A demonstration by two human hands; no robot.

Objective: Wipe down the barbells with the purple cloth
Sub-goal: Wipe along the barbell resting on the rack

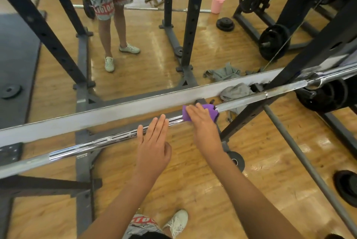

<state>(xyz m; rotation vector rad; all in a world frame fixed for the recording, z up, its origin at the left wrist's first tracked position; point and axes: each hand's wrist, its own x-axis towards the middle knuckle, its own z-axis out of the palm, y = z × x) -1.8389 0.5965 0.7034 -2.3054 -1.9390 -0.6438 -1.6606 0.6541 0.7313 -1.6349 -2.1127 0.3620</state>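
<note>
On the barbell (108, 139), the right hand (202, 121) grips the purple cloth (210, 109); left hand (154, 142) straight-fingered, perhaps touching.

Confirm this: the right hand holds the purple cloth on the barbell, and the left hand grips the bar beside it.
Not quite. The head view shows the left hand open, fingers straight over the barbell, not gripping it. The right hand does hold the purple cloth on the bar.

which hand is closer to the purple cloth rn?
Right. The right hand holds the purple cloth on the barbell; the left hand, open, is apart from it, further left.
</note>
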